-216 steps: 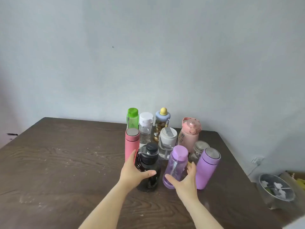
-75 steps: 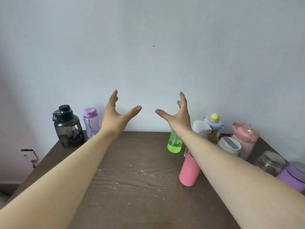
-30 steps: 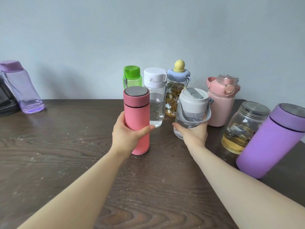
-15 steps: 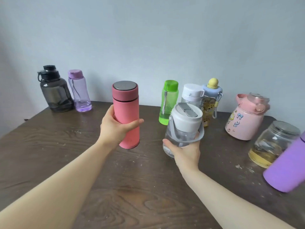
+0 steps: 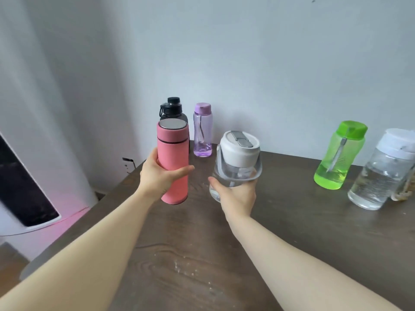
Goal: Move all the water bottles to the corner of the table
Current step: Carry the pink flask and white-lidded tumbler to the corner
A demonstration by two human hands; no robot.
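Your left grip (image 5: 157, 176) was clamped on the upright pink flask (image 5: 173, 162), your right grip (image 5: 235, 194) on the clear white-lidded bottle (image 5: 235, 162). Both were airborne at frame centre. The tabletop (image 5: 202, 254) corner, holding black bottle (image 5: 171, 108) and purple bottle (image 5: 202, 131), lay just beyond, nearer your left.

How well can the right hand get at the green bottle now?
Probably not as things stand: the right hand is wrapped around the clear bottle with the white lid. The table between it and the green bottle looks bare.
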